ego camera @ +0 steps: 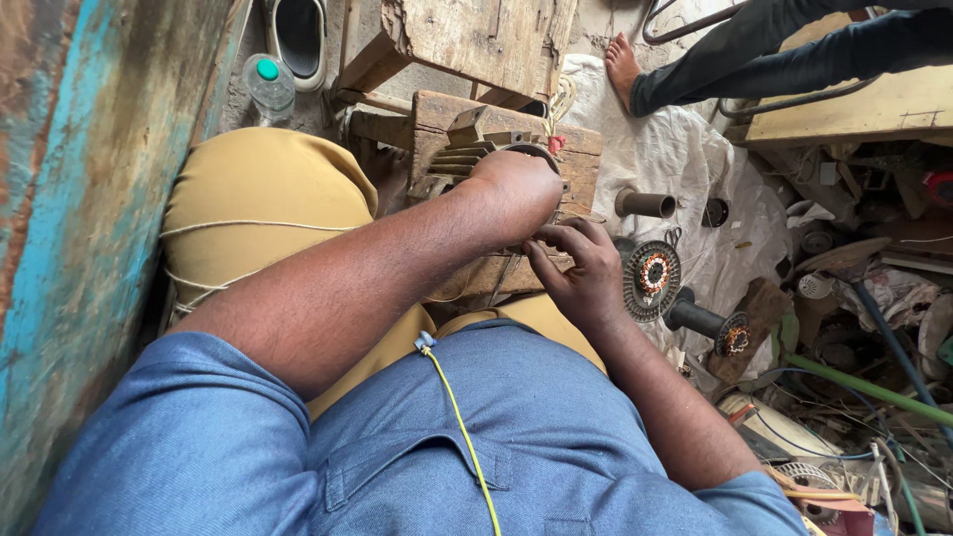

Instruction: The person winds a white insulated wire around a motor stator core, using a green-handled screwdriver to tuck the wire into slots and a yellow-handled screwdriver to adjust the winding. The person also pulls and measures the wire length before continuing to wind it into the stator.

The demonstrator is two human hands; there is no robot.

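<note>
A finned grey metal motor housing (pixel 465 149) rests on a worn wooden block (pixel 586 159) in front of my knees. My left hand (pixel 516 194) lies over the housing's round opening, fingers curled down on it, hiding most of the inside. My right hand (pixel 586 268) is just below it, fingers pinched together at the housing's lower edge; what they pinch is hidden. A thin string (pixel 248 226) runs across my tan trouser leg.
A blue painted wall (pixel 69 199) stands at the left. A plastic bottle (pixel 269 84) and a shoe (pixel 298 35) lie behind. Motor stators (pixel 652 276), a rotor (pixel 710 326), a pipe piece (pixel 645 204) and scrap parts crowd the right. Another person's foot (pixel 623 60) rests on white sheeting.
</note>
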